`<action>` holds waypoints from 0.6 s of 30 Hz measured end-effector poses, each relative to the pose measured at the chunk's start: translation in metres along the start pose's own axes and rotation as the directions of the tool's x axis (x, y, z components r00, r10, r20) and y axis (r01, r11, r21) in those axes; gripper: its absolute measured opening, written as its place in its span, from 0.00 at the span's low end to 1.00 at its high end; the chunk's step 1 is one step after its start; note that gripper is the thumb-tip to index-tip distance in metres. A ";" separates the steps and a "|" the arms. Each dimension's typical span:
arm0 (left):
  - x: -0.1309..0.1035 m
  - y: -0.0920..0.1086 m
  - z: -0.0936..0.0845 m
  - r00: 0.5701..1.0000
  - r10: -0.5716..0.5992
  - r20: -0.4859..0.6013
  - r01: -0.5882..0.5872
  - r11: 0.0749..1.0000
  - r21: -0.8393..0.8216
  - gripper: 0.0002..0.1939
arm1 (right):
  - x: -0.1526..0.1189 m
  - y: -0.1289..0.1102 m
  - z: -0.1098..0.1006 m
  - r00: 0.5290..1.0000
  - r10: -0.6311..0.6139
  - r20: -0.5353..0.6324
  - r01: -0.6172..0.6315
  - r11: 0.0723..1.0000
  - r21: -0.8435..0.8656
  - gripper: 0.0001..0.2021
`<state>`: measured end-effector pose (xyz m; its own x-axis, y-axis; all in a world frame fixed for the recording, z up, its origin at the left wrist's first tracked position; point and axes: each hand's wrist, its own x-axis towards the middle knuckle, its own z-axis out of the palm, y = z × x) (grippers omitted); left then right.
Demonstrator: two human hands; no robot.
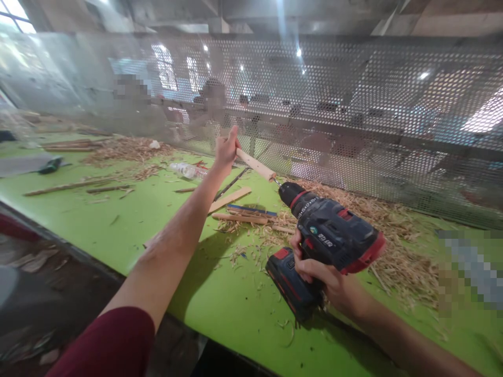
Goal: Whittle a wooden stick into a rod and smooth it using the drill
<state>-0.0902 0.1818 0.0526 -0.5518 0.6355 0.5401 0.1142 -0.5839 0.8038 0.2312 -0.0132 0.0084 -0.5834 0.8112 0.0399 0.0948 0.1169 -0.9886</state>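
My right hand (314,272) gripping cordless drill (328,235), my left hand (227,149) closed around wooden dowel (255,164) chucked at bit, above green counter (165,209), wood shavings (393,230) beside.

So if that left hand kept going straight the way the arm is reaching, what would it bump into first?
Probably the perforated metal screen behind the green table. The left hand, gripping the wooden dowel, reaches toward it, though depth is hard to judge.

**Materials and surface finishes**

Dowel (255,164): pale, smooth bare wood. Drill (328,235): matt dark plastic with glossy red trim and a metal chuck. Bench (165,209): smooth, slightly shiny green top, strewn with rough wood shavings (393,251). Screen (353,104): perforated grey metal. Sleeve (113,345): maroon cloth.
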 end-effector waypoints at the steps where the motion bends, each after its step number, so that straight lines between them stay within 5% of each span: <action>1: 0.000 0.001 0.000 1.000 -0.001 0.005 0.001 1.000 0.005 0.35 | 0.000 0.000 0.000 1.000 0.011 -0.007 -0.011 1.000 0.007 0.14; 18: -0.005 0.015 0.006 0.998 -0.063 0.022 0.063 0.998 -0.020 0.32 | 0.003 0.004 -0.001 1.000 0.004 -0.008 -0.004 0.999 0.032 0.14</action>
<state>-0.0807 0.1737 0.0635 -0.5395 0.6818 0.4941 0.0627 -0.5526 0.8311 0.2307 -0.0096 0.0049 -0.5765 0.8163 0.0367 0.0717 0.0953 -0.9929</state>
